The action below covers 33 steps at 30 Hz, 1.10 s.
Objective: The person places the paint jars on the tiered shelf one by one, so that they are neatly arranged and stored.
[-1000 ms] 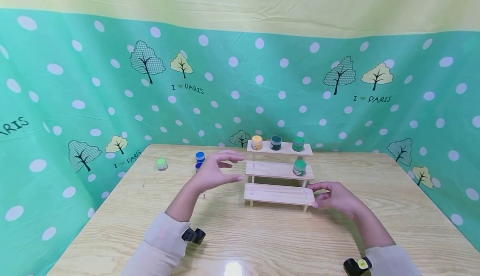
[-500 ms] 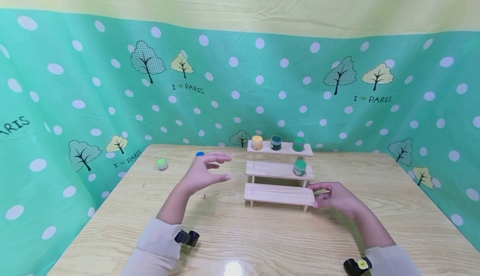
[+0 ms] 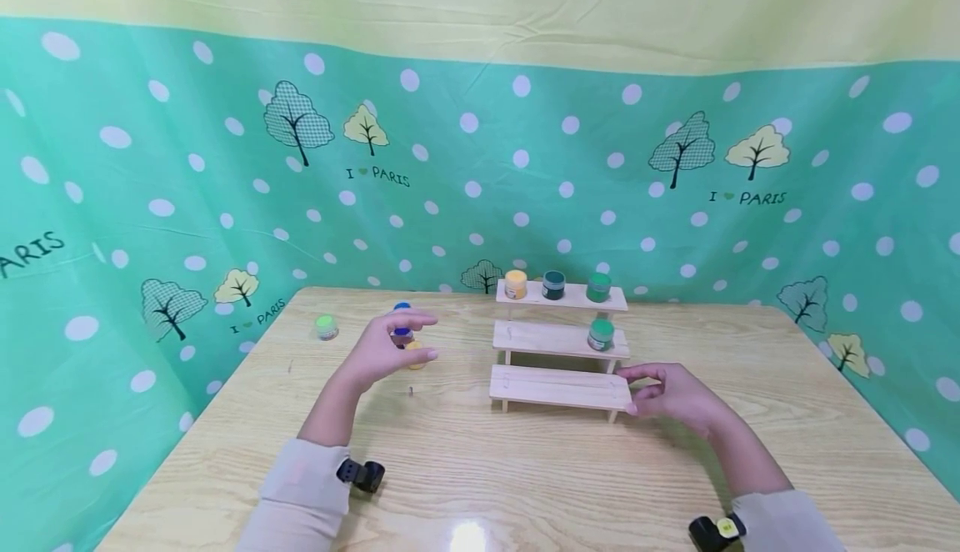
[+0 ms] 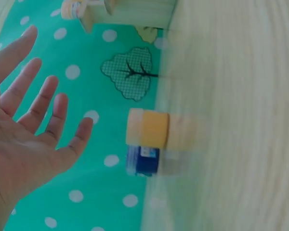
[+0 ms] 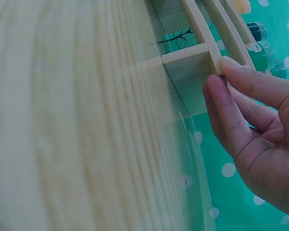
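A three-step wooden display rack [image 3: 558, 385] stands at the middle of the table. My right hand [image 3: 678, 398] pinches the right end of its lowest board between thumb and fingers, as the right wrist view shows at the board's corner [image 5: 214, 60]. My left hand [image 3: 375, 353] is held in the air to the rack's left, thumb and fingers spread apart with nothing between them. Beyond it, partly covered by the fingers, are a yellow paint jar [image 4: 154, 129], a dark blue paint jar [image 4: 147, 161] and a brighter blue jar [image 3: 402, 306].
On the top step stand a pale orange jar [image 3: 515, 285], a dark green jar [image 3: 553, 285] and a green jar [image 3: 598, 288]. Another green jar [image 3: 601, 335] occupies the middle step's right end. A light green jar [image 3: 326, 328] sits far left. A dotted curtain [image 3: 525, 143] hangs behind the table.
My left hand has drawn left, away from the rack and toward the loose jars; the yellow jar now shows between its thumb and fingers. My right hand stays at the lowest board.
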Tool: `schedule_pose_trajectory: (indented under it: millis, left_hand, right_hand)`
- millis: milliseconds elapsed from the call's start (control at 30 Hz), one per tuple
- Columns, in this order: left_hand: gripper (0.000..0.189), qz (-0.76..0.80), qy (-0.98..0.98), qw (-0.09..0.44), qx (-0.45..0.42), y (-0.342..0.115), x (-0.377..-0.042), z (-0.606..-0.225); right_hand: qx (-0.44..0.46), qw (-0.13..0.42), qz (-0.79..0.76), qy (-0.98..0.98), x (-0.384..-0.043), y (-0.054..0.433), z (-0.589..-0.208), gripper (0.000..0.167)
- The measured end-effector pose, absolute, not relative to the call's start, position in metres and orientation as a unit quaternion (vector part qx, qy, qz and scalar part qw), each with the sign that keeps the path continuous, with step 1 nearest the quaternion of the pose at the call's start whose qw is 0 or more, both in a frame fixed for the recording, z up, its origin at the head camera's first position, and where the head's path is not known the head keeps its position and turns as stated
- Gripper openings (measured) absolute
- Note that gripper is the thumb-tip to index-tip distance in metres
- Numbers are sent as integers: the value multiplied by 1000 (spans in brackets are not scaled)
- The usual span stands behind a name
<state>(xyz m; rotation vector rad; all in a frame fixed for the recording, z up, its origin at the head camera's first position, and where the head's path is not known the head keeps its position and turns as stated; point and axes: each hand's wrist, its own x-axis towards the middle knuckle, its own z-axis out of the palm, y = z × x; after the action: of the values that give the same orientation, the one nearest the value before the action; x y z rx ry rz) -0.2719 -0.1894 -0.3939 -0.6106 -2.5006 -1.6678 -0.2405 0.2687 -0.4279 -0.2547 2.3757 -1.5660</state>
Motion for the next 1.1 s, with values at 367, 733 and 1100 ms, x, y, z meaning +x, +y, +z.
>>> schedule_pose_trajectory:
  millis: [367,733,1100]
  left_hand:
    - [49,-549,-819,6,-167,-204,-280,-404]
    - [54,-477,-866,-33,-145,-215,-291,-408]
    - [55,-453,-874,-62,-164,-219,-300,-410]
  right_hand:
    - [-95,144,-541,823,-240,270,-428,61]
    - [-92,146,-548,819,-243,271,-430,61]
    - [-103,146,-551,815,-243,271,-431,61]
